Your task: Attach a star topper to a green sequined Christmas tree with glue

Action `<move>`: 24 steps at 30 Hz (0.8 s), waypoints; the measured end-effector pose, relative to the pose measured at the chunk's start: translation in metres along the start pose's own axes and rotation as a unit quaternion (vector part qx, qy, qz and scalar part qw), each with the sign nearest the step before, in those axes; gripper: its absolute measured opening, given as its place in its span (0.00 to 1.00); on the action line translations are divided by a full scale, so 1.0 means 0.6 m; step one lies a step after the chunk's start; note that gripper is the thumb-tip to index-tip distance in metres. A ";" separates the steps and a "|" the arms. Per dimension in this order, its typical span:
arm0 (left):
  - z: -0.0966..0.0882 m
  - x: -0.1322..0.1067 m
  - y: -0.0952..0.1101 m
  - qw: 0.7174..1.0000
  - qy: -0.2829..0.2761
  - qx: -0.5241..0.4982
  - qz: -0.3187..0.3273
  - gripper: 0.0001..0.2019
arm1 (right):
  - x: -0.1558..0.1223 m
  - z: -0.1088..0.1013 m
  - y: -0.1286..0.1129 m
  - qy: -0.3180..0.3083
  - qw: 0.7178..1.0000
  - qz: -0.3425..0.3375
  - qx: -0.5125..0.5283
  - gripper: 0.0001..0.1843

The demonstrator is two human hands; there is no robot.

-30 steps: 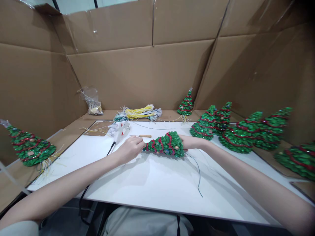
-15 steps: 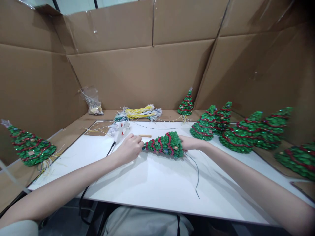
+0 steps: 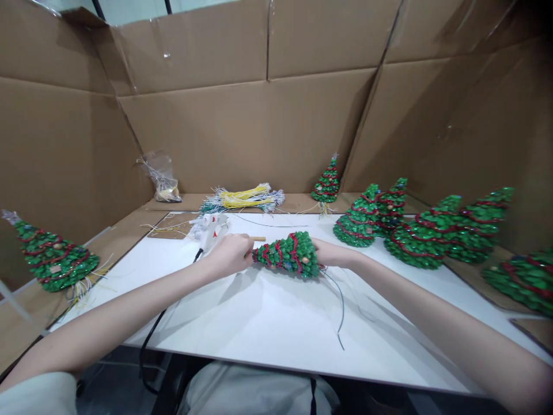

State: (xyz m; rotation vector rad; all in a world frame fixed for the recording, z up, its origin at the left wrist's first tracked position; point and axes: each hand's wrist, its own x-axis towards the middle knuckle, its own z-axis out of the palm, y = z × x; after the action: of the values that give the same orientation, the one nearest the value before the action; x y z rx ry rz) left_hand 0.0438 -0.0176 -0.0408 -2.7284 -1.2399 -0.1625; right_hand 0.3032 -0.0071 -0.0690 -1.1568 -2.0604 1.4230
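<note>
A small green Christmas tree [image 3: 287, 255] with red garland lies sideways above the white table [image 3: 276, 323], its narrow tip to the left and wide base to the right. My left hand [image 3: 230, 253] is closed around the tip, with the fingers pinched there. My right hand [image 3: 332, 253] holds the tree at its base; most of its fingers are hidden behind or inside the base. A thin dark wire [image 3: 343, 314] trails from the base down towards the front of the table. Just behind my left hand are a white glue gun [image 3: 215, 230] and a thin tan stick [image 3: 258, 238].
Bundles of yellow, white and green wires [image 3: 242, 199] lie at the back, beside a clear plastic bag [image 3: 164, 181]. Finished-looking trees stand at the left [image 3: 56, 256], at the back [image 3: 327, 183] and along the right [image 3: 421, 233]. Cardboard walls [image 3: 242, 132] enclose the table.
My left hand has turned slightly at the tip. The tree has shifted a little left and rolled slightly, and its hanging wire has swung left.
</note>
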 end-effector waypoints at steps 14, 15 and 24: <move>-0.013 -0.003 0.000 0.995 -0.035 0.090 -0.008 0.11 | 0.003 0.008 -0.004 0.014 1.000 -0.009 -0.007 0.11; -0.012 -0.004 -0.001 0.995 -0.039 0.094 -0.006 0.11 | 0.003 0.008 -0.004 0.015 1.000 -0.011 -0.004 0.11; -0.010 0.000 -0.007 0.996 -0.066 0.059 -0.009 0.12 | 0.004 0.010 0.000 0.006 1.000 0.007 0.023 0.13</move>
State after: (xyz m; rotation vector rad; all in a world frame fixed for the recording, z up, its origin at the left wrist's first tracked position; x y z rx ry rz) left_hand 0.0402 -0.0158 -0.0346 -2.6644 -1.2639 0.0885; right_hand 0.2978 -0.0089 -0.0717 -1.1620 -2.0035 1.4584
